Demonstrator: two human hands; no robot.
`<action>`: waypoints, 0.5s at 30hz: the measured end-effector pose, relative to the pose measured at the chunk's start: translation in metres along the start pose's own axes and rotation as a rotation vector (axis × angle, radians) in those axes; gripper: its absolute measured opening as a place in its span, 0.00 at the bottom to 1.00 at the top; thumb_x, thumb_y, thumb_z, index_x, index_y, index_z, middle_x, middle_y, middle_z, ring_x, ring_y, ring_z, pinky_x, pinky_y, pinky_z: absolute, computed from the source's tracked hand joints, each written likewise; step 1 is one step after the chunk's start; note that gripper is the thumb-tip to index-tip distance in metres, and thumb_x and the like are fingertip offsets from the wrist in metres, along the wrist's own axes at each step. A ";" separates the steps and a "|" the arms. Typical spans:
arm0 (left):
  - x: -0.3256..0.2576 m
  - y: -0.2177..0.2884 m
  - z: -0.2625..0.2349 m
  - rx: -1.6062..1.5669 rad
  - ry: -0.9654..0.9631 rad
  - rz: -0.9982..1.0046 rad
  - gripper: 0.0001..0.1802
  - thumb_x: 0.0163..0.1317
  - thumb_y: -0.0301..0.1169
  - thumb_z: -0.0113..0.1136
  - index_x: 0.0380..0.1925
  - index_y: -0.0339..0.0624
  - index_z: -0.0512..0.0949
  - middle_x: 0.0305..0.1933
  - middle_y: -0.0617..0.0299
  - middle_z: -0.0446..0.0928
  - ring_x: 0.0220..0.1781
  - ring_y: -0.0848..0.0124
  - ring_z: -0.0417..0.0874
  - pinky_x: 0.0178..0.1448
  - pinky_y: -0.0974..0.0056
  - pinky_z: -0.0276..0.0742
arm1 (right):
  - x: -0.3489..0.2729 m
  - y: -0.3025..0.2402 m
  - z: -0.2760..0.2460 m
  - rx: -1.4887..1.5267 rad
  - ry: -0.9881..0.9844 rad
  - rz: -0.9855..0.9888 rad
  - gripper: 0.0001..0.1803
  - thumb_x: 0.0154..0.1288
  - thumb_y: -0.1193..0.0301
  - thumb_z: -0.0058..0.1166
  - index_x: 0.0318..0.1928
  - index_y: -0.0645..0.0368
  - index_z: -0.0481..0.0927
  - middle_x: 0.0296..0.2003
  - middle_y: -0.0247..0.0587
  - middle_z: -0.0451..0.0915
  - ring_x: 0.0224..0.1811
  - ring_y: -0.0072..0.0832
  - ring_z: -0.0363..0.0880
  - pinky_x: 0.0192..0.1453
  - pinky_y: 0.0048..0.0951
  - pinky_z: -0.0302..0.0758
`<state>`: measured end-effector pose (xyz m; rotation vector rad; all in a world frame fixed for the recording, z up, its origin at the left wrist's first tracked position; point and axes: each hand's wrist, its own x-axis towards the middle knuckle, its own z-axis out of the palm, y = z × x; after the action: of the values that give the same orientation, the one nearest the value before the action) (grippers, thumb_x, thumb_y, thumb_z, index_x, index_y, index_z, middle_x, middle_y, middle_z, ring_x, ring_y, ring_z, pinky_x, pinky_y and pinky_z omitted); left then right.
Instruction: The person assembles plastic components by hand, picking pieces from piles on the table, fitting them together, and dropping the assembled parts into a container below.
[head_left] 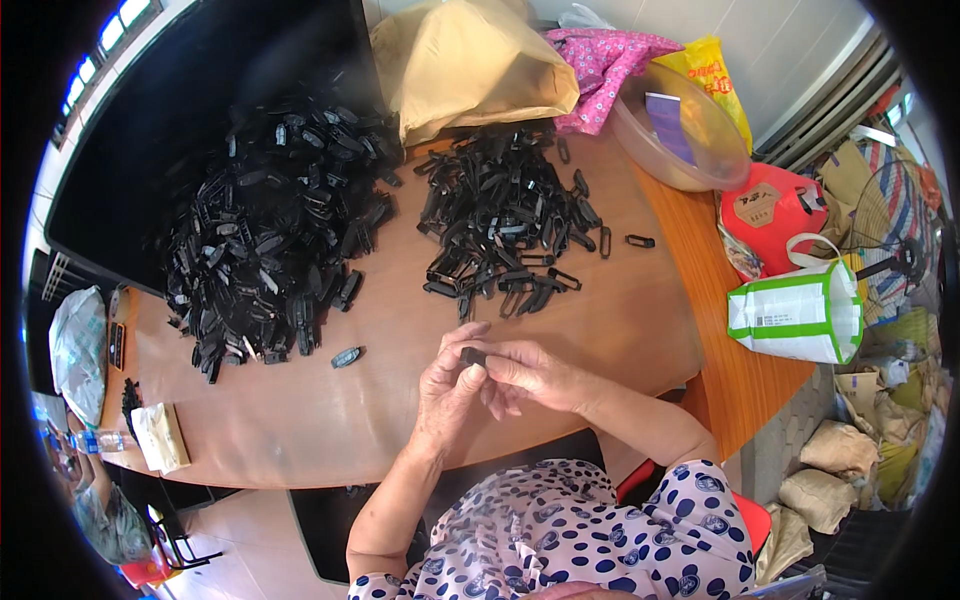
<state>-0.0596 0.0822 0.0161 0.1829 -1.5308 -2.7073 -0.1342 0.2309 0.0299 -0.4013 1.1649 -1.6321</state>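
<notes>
Both of my hands meet over the near part of the table [290, 420]. My left hand [445, 385] and my right hand [530, 372] pinch a small black plastic piece [473, 356] between thumbs and fingers. Fingers cover much of it, so its full shape is hidden. Just beyond my hands lies a heap of black oblong frames [485, 215], some with open middles. To the left spreads a larger heap of black plastic pieces [265, 245]. One loose dark piece [346, 357] lies near that heap, left of my hands.
At the back stand a brown paper bag [480, 70], a pink flowered cloth [605, 70] and a translucent plastic bowl [635, 130]. A green-and-white bag [795, 315] is at the right edge. Tissues [160, 437] lie at the left. Another person [115, 515] is at far left.
</notes>
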 end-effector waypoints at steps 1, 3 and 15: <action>0.008 -0.007 -0.007 0.054 0.015 0.085 0.17 0.62 0.42 0.62 0.42 0.39 0.79 0.59 0.56 0.70 0.56 0.67 0.74 0.57 0.62 0.72 | 0.006 -0.009 -0.010 -0.191 0.019 -0.011 0.19 0.72 0.56 0.46 0.50 0.59 0.73 0.35 0.35 0.76 0.31 0.22 0.78 0.34 0.21 0.74; 0.029 -0.021 -0.011 0.017 0.069 0.193 0.17 0.64 0.43 0.60 0.39 0.39 0.77 0.56 0.57 0.71 0.53 0.68 0.74 0.59 0.60 0.71 | 0.018 -0.031 -0.050 -0.592 0.195 -0.209 0.18 0.70 0.58 0.51 0.50 0.59 0.74 0.37 0.36 0.76 0.37 0.26 0.79 0.41 0.26 0.76; 0.055 -0.044 -0.059 0.157 0.126 0.107 0.18 0.64 0.41 0.61 0.39 0.36 0.74 0.42 0.54 0.77 0.43 0.69 0.77 0.50 0.64 0.73 | 0.183 -0.183 -0.311 -1.782 0.746 -0.036 0.26 0.60 0.74 0.43 0.61 0.55 0.67 0.59 0.60 0.68 0.58 0.54 0.71 0.61 0.47 0.69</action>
<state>-0.1058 0.0505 -0.0567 0.2611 -1.6652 -2.4459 -0.5360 0.2197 -0.0146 -0.8830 2.9953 -0.2497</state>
